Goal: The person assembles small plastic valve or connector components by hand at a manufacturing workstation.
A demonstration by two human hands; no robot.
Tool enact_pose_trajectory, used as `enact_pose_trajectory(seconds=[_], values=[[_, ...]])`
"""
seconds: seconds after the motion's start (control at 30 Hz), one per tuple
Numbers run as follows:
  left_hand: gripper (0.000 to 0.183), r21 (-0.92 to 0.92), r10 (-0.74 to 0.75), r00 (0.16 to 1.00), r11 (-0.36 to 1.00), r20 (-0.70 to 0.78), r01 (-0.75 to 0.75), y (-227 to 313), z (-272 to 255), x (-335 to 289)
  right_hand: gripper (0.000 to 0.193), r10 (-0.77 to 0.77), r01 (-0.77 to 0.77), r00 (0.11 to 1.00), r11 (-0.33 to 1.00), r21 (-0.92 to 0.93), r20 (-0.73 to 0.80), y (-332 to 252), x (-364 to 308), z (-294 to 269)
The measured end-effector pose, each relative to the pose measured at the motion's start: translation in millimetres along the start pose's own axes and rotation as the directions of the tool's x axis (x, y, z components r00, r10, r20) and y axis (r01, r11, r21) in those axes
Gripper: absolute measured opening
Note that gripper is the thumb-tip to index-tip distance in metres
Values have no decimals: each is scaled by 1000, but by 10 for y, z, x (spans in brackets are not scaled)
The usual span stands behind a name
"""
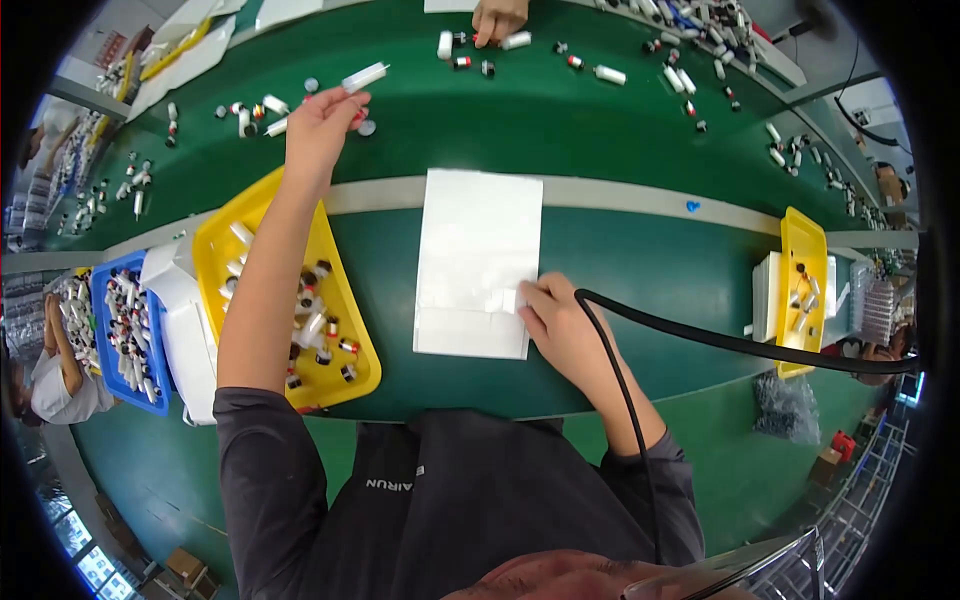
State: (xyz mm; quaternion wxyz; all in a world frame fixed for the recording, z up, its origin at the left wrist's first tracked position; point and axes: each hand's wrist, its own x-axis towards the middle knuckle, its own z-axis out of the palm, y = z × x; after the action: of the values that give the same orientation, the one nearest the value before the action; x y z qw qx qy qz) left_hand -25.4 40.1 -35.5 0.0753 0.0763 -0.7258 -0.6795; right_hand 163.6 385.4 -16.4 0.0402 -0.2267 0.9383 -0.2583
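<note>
My left hand (pixel 322 125) reaches over the far green surface with its fingers pinched together. A white tube (pixel 365 77) with a thin clear tip lies against the fingertips, and a red bit shows beneath them. What exactly the pinch holds is hidden. At the right edge of a white sheet (pixel 470 235), my right hand (pixel 560 318) has its thumb and forefinger closed at a small glossy white piece (pixel 500 300). Below my left forearm stands a yellow tray (pixel 365 355) holding white tubes and black, red and white caps, partly covered by the arm.
A blue tray (pixel 160 400) full of parts stands at the far left, another yellow tray (pixel 785 222) at the right. Loose tubes and caps lie across the far surface, where another person's hand (pixel 498 18) works. A black cable (pixel 720 343) crosses over my right arm.
</note>
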Motion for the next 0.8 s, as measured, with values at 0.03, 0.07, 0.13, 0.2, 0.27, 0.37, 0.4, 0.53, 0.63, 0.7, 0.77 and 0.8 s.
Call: enact_pose_trajectory(seconds=[0.03,0.07,0.13,0.2,0.27,0.37,0.4,0.53,0.63,0.7,0.77,0.8], values=[[30,7,19,1000,1000,-4,-19,-14,-56,49,24,50,-50,999,997,62,-3,40,-67,53],[30,168,9,1000,986,14,-11,-28,-99,120,22,101,-100,995,987,125,-1,75,-94,68],[36,394,37,997,917,68,-61,-100,-225,256,21,13,-11,1000,993,120,-14,93,-80,10],[37,642,29,991,760,128,-105,-68,-219,369,17,-38,38,999,992,123,-7,79,-47,-65],[51,901,-150,977,428,149,-71,4,-102,504,16,3,-2,1000,989,145,-4,109,-27,-74],[55,965,220,945,51,240,-257,163,457,476,17,70,-71,997,990,120,7,91,-16,-73],[53,924,297,890,56,346,-378,98,541,585,17,73,-73,997,994,78,5,40,-4,-60],[34,897,332,837,-86,435,-433,-372,987,975,20,-37,36,999,999,20,18,92,-46,-4],[28,867,309,825,5,472,-498,-303,936,1025,14,-10,11,1000,998,68,-9,129,-2,-25],[27,854,278,838,99,469,-511,-164,980,918,13,-5,4,1000,995,96,4,151,29,-46],[27,833,230,851,198,473,-516,68,1037,620,14,-16,17,1000,997,74,-12,174,-33,-22],[29,648,164,882,621,443,-441,210,1091,449,14,-13,14,1000,998,64,-12,175,-52,-23]])
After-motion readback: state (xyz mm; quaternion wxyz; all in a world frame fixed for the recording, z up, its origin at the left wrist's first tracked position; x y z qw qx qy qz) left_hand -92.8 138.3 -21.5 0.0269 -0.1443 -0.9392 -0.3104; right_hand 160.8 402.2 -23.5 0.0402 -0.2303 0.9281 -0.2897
